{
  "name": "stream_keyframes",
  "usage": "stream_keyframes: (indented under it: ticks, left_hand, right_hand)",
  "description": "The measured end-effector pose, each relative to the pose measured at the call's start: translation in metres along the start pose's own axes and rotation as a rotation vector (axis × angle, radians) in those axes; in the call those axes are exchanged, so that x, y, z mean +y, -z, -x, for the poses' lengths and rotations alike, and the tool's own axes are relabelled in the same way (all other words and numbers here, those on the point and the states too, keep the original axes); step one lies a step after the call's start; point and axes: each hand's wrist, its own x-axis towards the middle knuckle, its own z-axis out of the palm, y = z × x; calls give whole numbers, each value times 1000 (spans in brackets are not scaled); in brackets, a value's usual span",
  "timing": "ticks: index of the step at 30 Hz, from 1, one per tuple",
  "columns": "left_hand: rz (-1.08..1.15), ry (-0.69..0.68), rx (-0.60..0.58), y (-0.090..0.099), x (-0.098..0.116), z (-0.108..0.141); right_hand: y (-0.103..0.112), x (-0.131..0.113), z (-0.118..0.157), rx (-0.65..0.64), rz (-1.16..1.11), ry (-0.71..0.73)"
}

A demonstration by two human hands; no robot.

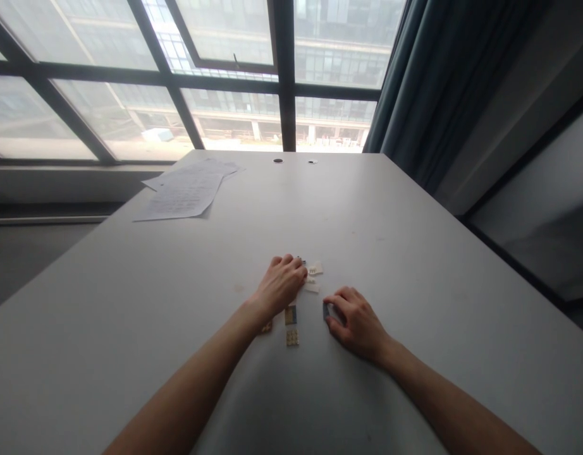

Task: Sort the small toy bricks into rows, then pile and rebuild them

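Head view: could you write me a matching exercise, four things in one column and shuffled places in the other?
1. Left hand
2. Right hand
3. Paper sheets
4. Curtain

A. Far left part of the table
B. At a small grey-blue piece
C. Right of the window
D. Beside small pale pieces

Pairs: 1-D, 2-B, 3-A, 4-C

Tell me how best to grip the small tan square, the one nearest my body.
Probably pinch the tan square by its left and right edges, from above on the near side: it looks flat, and the blue-and-tan tile sits close beyond its far edge.
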Motion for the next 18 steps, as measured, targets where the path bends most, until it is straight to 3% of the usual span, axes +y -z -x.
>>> stream_keyframes:
  ticks: [5,10,13,16,18]
  left_hand:
    - [67,-78,19,19,7,14]
    - [251,-139,-69,24,21,29]
    - [705,-38,-64,20,20,31]
    - [1288,141,47,14,16,32]
    - [1501,247,116,12,15,33]
  right_hand:
    - [0,0,-1,2,22,-17]
    - [-1,2,-1,14,29,-16]
    - [-1,2,-1,26,11,-14]
    - [0,2,-1,48,-18,-15]
    - [1,2,-1,51,-35,-17]
